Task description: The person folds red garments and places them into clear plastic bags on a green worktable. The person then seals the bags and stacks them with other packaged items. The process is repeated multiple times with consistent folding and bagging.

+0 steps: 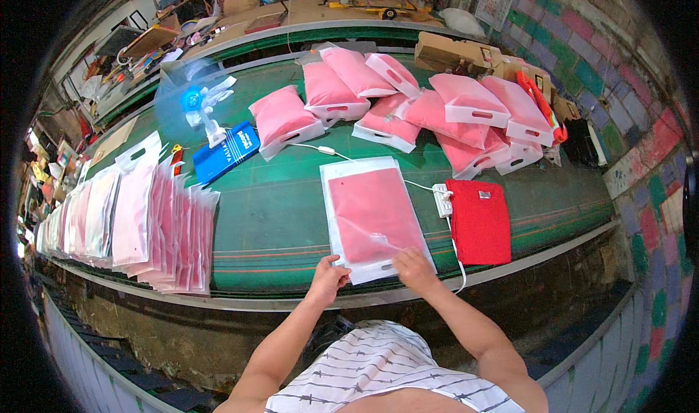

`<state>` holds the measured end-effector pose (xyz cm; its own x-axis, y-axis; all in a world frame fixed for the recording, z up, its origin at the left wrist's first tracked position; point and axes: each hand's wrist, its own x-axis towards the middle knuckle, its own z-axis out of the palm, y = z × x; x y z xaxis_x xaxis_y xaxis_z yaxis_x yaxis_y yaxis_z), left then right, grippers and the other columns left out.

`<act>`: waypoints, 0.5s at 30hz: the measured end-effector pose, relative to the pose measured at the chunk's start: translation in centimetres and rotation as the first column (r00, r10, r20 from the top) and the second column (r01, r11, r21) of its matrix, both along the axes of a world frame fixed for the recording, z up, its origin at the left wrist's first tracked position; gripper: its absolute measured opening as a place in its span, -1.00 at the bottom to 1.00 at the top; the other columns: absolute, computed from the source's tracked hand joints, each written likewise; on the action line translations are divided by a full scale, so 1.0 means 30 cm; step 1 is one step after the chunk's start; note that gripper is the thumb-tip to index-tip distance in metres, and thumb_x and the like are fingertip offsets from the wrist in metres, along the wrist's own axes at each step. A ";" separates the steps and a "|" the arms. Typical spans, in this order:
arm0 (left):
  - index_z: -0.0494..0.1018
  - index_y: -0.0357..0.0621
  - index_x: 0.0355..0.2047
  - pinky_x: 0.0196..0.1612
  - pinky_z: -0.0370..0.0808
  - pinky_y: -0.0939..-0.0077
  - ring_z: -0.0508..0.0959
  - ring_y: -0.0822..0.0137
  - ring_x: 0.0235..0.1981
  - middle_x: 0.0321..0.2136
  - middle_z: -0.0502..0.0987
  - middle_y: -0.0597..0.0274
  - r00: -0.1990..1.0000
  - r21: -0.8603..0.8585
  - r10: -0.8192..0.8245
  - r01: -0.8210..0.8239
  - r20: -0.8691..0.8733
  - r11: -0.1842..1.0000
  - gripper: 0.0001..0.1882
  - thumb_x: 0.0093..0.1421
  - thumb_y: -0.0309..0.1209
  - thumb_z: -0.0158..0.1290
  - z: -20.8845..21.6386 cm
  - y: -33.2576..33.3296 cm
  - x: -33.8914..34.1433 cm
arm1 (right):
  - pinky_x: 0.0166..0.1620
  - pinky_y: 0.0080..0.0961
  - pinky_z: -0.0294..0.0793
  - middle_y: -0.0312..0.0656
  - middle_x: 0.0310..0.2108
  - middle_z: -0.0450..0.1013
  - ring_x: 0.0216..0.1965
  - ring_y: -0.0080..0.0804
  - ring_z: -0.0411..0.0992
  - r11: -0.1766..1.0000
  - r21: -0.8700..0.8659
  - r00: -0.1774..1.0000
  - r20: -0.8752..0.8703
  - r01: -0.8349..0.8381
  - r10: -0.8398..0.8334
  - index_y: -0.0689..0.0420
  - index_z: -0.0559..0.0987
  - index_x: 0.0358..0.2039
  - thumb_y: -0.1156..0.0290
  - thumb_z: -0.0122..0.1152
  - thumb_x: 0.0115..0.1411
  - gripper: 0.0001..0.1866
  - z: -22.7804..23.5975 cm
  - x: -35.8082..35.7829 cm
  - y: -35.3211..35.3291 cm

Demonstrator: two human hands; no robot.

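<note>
A frosted plastic bag (429, 259) with a cut-out handle lies flat on the green table in front of me, its handle end toward me. Inside shows a folded pink cloth (371, 209). My left hand (330, 278) is closed on the bag's near left corner, thumb up. At the near right, my right hand (415, 269) pinches the bag's edge beside the handle slot, and the plastic creases there. A folded red cloth (480, 224) lies to the right, next to a white power strip (442, 200).
Filled pink bags (341, 78) are heaped at the back. To the left stands a row of flat bags (138, 216). A blue box (227, 151) and a spinning fan (191, 98) are behind it. A white cable (461, 267) runs over the near edge; cardboard boxes (455, 53) stand far right.
</note>
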<state>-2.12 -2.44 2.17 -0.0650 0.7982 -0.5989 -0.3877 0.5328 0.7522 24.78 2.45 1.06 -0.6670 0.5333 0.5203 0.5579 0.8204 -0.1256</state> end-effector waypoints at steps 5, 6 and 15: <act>0.19 -0.41 0.21 -0.54 0.31 0.53 0.42 0.41 -0.58 -0.52 0.45 0.21 0.999 -0.006 0.022 -0.022 0.033 1.000 -0.33 0.08 -0.68 0.16 0.001 -0.002 0.008 | -0.05 -0.18 0.43 -0.15 -0.38 0.41 -0.21 -0.15 0.43 0.993 0.053 0.989 0.090 0.109 -0.114 0.16 0.52 -0.45 0.47 0.17 -0.07 -0.89 0.002 0.238 0.029; 0.23 -0.42 0.18 -0.54 0.32 0.54 0.43 0.42 -0.57 -0.52 0.45 0.21 0.999 -0.014 -0.008 0.009 0.034 1.000 -0.37 0.08 -0.68 0.15 -0.004 -0.006 0.006 | -0.04 -0.18 0.42 -0.15 -0.38 0.41 -0.21 -0.15 0.42 0.991 0.048 0.985 0.115 0.126 -0.130 0.15 0.52 -0.46 0.47 0.17 -0.07 -0.89 -0.001 0.270 0.026; 0.43 -0.44 0.00 -0.54 0.36 0.55 0.45 0.44 -0.59 -0.54 0.46 0.29 0.979 -0.052 -0.017 0.028 0.205 0.998 -0.61 0.14 -0.61 0.12 0.019 0.011 -0.006 | 0.00 -0.16 0.42 -0.12 -0.27 0.47 -0.15 -0.12 0.44 0.858 -0.147 0.832 0.368 0.493 -0.415 0.19 0.61 -0.31 0.57 0.22 -0.05 -0.78 -0.018 0.382 0.060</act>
<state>-2.29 -2.10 2.76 0.0812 0.7639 -0.6403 -0.5178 0.5812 0.6278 36.23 4.26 0.52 -0.4245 0.8923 0.1539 0.9005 0.4337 -0.0308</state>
